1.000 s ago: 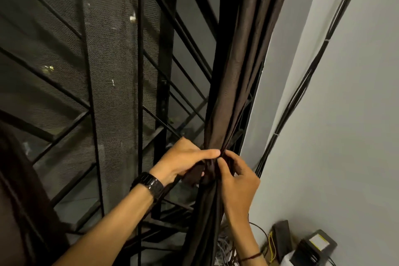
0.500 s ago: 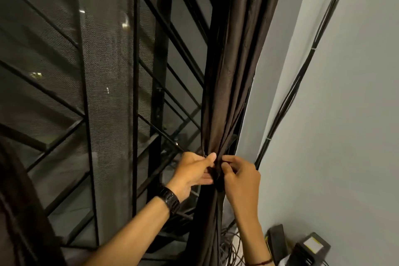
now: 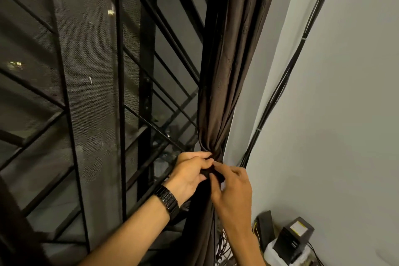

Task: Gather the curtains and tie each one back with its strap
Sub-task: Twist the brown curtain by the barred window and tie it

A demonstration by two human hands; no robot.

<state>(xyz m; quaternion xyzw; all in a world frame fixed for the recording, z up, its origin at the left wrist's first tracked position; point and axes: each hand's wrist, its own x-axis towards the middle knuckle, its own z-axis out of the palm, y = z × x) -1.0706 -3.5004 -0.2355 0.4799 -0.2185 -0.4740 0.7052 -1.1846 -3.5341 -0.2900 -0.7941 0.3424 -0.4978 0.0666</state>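
Note:
A dark brown curtain (image 3: pixel 228 71) hangs gathered into a tight bunch beside the window frame. A strap (image 3: pixel 212 172) of the same dark cloth circles the bunch at its narrowest point, mostly hidden by my fingers. My left hand (image 3: pixel 190 176), with a black watch on its wrist, pinches the strap from the left. From the right, my right hand (image 3: pixel 233 188) holds the strap with thumb and fingertips. The two hands meet at the front of the bunch.
A black metal window grille (image 3: pixel 151 71) with mesh screens fills the left. A bundle of black cables (image 3: pixel 287 71) runs up the grey wall (image 3: pixel 345 114) on the right. Small black boxes (image 3: pixel 295 239) and loose wires sit low at the wall's foot.
Both hands have shifted a little right and closer together on the strap. The camera view has tilted, so the curtain bunch sits farther right than before.

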